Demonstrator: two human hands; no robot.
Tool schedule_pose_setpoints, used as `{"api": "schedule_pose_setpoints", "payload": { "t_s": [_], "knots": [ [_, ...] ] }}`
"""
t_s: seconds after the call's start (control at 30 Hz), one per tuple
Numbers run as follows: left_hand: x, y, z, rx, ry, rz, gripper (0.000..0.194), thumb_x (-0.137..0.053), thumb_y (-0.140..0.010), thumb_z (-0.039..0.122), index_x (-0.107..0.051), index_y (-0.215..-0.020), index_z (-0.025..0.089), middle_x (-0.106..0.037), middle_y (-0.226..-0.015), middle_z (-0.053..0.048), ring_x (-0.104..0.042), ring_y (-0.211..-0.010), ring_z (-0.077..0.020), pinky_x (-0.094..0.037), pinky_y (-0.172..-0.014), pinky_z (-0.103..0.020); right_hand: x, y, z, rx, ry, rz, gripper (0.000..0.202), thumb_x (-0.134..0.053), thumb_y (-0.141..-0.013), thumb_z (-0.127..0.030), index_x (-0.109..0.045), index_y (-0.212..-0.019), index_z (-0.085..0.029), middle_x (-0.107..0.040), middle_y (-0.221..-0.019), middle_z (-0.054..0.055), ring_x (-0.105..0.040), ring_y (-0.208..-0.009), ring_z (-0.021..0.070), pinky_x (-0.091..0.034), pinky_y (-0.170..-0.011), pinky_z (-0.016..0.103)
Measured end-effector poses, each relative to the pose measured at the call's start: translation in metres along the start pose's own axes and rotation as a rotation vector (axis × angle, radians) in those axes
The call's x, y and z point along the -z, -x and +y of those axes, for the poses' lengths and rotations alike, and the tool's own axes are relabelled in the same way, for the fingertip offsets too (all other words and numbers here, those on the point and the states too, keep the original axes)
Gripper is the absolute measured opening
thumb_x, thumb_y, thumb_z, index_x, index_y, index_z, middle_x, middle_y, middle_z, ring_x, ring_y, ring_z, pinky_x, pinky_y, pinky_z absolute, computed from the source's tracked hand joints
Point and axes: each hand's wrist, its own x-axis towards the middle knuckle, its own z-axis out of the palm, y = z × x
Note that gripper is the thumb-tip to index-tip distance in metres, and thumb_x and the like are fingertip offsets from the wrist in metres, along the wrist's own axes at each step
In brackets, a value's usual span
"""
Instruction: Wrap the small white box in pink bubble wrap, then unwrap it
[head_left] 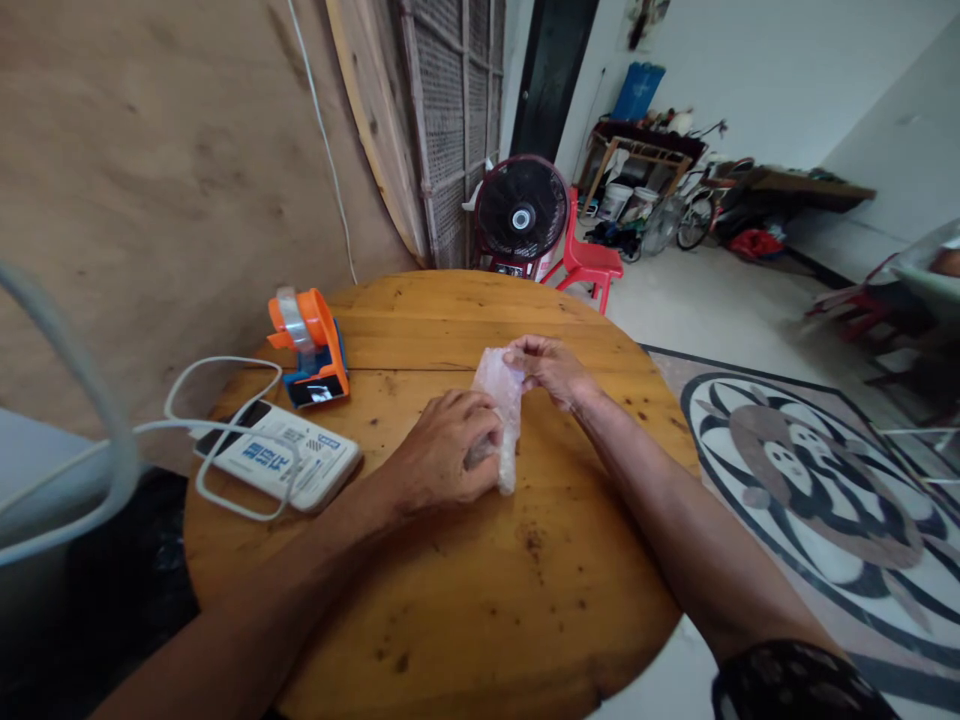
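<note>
A piece of translucent bubble wrap [504,393] stands over the middle of the round wooden table [525,580], between my two hands. My left hand [457,445] is curled around its lower left part, with the fingers bent and the thumb below. The upper right edge is pinched between the thumb and fingers of my right hand [547,368]. Whether anything lies inside the wrap, I cannot make out.
To the left are an orange and blue tape dispenser [311,345] and a white box-shaped device [289,455] with a looped white cable [225,425]. Beyond the table stand a fan [523,212] and a red chair [589,258]. A wall borders the left side.
</note>
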Motion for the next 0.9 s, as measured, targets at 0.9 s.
{"api": "schedule_pose_setpoints", "payload": {
  "t_s": [0.9],
  "knots": [
    [-0.026,0.029,0.035,0.265,-0.186,0.326,0.028,-0.045,-0.094,0.031,-0.070,-0.100,0.023,-0.050,-0.112,-0.009,-0.045,-0.104,-0.0253,-0.040,-0.093,-0.043,-0.042,0.044,-0.049,0.399,0.932,0.165,0.016,-0.054,-0.084,-0.027,-0.061,-0.073,-0.017,-0.059,-0.066,0.002,-0.050,-0.063,0.0133,-0.034,-0.060,0.024]
  ]
}}
